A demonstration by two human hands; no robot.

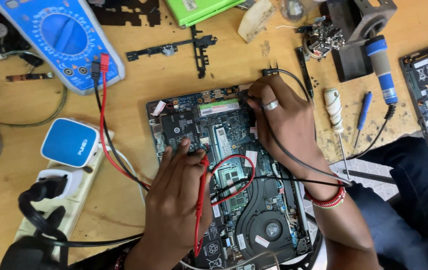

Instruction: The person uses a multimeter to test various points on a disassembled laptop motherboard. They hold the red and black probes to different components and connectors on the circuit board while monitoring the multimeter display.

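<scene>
A red probe (201, 200) was gripped in the left hand (176, 200), its long axis upright, tip on the laptop board (224, 135) mid-tabletop; a black probe was pinched, mostly hidden, in the right hand (286, 125) at the board's far edge.

Wood bench (234, 65): laptop board (229, 150), multimeter (64, 35), screwdrivers (335, 112).

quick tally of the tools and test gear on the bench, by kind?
Multimeter: 1, blue
Test probes: 2, red probe in left hand, black probe under right hand
Soldering iron: 1, blue grip
Screwdrivers: 2, white handle, blue handle
Total: 6
</scene>
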